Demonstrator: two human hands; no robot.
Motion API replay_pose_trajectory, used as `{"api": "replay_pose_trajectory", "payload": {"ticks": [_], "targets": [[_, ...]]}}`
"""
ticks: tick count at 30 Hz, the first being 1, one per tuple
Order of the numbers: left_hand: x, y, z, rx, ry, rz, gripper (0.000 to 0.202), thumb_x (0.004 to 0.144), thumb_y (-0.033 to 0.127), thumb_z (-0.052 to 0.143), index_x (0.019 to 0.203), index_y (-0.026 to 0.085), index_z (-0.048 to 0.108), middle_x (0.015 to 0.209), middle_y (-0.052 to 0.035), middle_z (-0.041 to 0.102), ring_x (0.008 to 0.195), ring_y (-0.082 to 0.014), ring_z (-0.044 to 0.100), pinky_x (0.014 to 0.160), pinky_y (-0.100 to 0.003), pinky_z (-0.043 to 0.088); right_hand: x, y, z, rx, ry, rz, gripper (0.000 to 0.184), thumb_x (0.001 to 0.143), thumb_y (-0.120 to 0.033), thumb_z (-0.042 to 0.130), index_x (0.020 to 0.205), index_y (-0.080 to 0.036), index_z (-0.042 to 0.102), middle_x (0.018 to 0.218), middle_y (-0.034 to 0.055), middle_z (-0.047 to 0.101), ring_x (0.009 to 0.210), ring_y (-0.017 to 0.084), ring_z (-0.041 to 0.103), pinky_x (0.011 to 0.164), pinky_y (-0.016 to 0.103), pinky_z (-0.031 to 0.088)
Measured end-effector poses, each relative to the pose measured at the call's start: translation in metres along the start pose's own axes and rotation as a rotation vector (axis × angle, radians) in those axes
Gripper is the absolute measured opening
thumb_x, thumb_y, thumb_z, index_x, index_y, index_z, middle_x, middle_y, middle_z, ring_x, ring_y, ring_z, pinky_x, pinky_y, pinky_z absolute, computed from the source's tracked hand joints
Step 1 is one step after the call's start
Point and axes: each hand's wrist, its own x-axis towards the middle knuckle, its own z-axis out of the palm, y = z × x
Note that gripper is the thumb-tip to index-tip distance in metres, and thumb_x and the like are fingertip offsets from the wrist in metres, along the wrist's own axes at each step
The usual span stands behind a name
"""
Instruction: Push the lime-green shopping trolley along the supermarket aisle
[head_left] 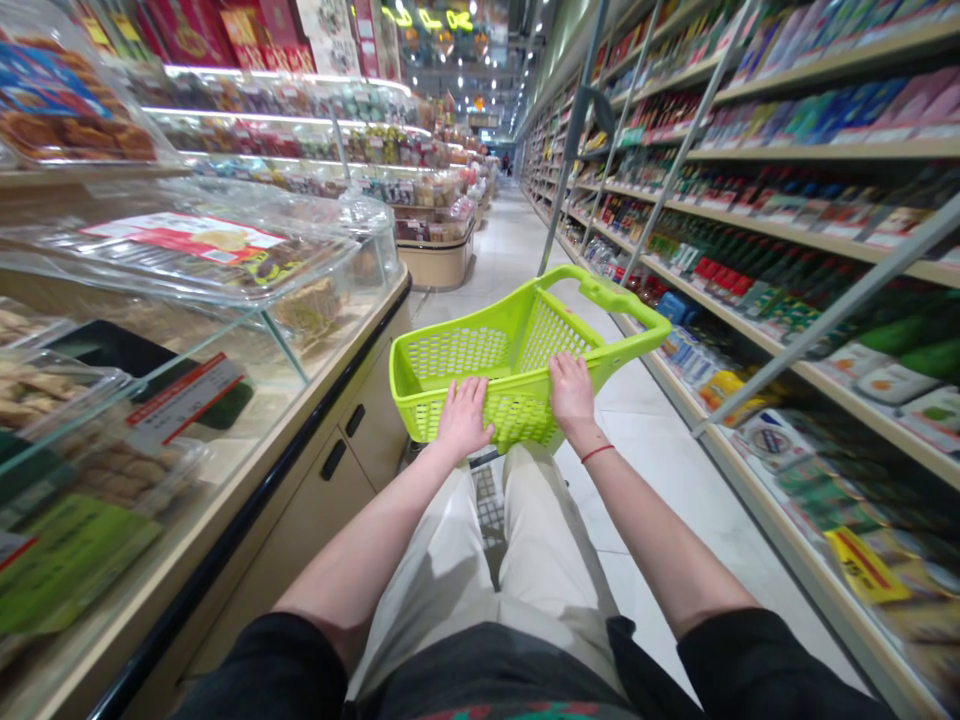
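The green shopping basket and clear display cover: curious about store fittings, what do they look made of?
The shopping basket looks like moulded lime-green plastic, satin-glossy, its even perforated walls and thick rounded handle seemingly one piece. The clear cover on the counter looks like rigid acrylic or glass; its curved form suggests plastic, but the look leaves it open.

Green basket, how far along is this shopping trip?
Done: no goods show inside the green basket so far. In hand: the left hand and right hand rest on its near rim. Remaining: stocked shelves and glass-topped counters line the aisle ahead.
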Motion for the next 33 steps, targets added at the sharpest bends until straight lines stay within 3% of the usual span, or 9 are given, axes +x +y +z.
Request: {"api": "replay_pose_trajectory", "payload": {"ticks": [5,9,12,16,19,22,25,28,33], "targets": [[0.000,0.000,0.002,0.007,0.015,0.005,0.083,0.078,0.036,0.062,0.151,0.008,0.033,0.154,-0.0193,0.043,0.148,-0.0326,0.034,0.127,-0.050,0.014,-0.008,-0.058,0.020,0.055,-0.108,-0.109,0.051,0.089,-0.003,0.042,0.137,-0.006,0.058,0.145,0.0194,0.057,0.141,0.028,0.047,0.123,0.052,0.029],[0.000,0.000,0.000,0.007,0.002,0.004,0.083,0.078,0.035,0.062,0.151,0.006,0.033,0.155,-0.0193,0.042,0.148,-0.0322,0.033,0.127,-0.050,0.013,-0.010,-0.076,0.024,0.093,-0.169,-0.200,0.052,0.090,-0.004,0.041,0.139,-0.009,0.057,0.148,0.0164,0.055,0.142,0.025,0.046,0.124,0.049,0.028],[-0.001,-0.001,0.000,0.009,0.004,0.005,0.084,0.078,0.035,0.062,0.152,0.008,0.032,0.156,-0.0184,0.042,0.149,-0.0315,0.033,0.127,-0.049,0.014,-0.007,-0.059,0.016,0.081,-0.190,-0.219,0.053,0.089,-0.003,0.042,0.139,-0.011,0.057,0.147,0.0151,0.056,0.141,0.024,0.047,0.124,0.049,0.027],[-0.001,-0.001,-0.001,0.010,0.002,0.010,0.086,0.078,0.035,0.063,0.153,0.010,0.030,0.156,-0.0179,0.042,0.149,-0.0313,0.033,0.127,-0.049,0.014,0.000,-0.008,-0.006,0.007,-0.168,-0.154,0.054,0.085,-0.001,0.045,0.136,-0.009,0.059,0.144,0.0168,0.058,0.140,0.025,0.048,0.124,0.051,0.026],[-0.001,-0.001,-0.001,0.009,-0.005,0.009,0.086,0.078,0.036,0.062,0.153,0.009,0.030,0.156,-0.0185,0.042,0.149,-0.0319,0.033,0.127,-0.049,0.014,0.003,0.031,-0.022,-0.041,-0.049,-0.048,0.056,0.084,0.000,0.042,0.135,-0.012,0.060,0.146,0.0147,0.057,0.143,0.024,0.044,0.125,0.054,0.022],[0.000,0.000,-0.002,0.012,-0.010,0.006,0.085,0.079,0.036,0.062,0.153,0.009,0.030,0.156,-0.0188,0.041,0.149,-0.0324,0.032,0.127,-0.050,0.013,0.003,0.047,-0.026,-0.046,0.050,0.023,0.057,0.084,0.000,0.040,0.136,-0.013,0.058,0.148,0.0135,0.055,0.146,0.023,0.039,0.126,0.054,0.019],[0.000,0.001,-0.002,0.012,-0.014,0.005,0.085,0.079,0.037,0.061,0.153,0.007,0.030,0.157,-0.0193,0.040,0.149,-0.0328,0.032,0.127,-0.050,0.013,0.001,0.029,-0.018,-0.032,0.003,0.026,0.055,0.085,-0.001,0.040,0.138,-0.009,0.056,0.147,0.0164,0.055,0.145,0.023,0.040,0.126,0.053,0.019],[0.000,0.001,-0.002,0.010,-0.021,0.003,0.085,0.079,0.037,0.061,0.153,0.006,0.030,0.157,-0.0199,0.039,0.149,-0.0330,0.031,0.127,-0.050,0.013,-0.001,-0.010,-0.003,0.004,-0.095,-0.041,0.055,0.087,-0.002,0.040,0.140,-0.006,0.054,0.146,0.0206,0.056,0.144,0.027,0.042,0.124,0.054,0.022],[0.000,0.001,-0.002,0.015,-0.016,0.004,0.084,0.079,0.037,0.061,0.153,0.007,0.031,0.158,-0.0188,0.040,0.150,-0.0326,0.031,0.127,-0.051,0.014,0.001,-0.067,0.018,0.073,-0.150,-0.075,0.055,0.091,-0.004,0.038,0.145,-0.008,0.050,0.141,0.0184,0.060,0.136,0.027,0.049,0.122,0.048,0.027]]}}
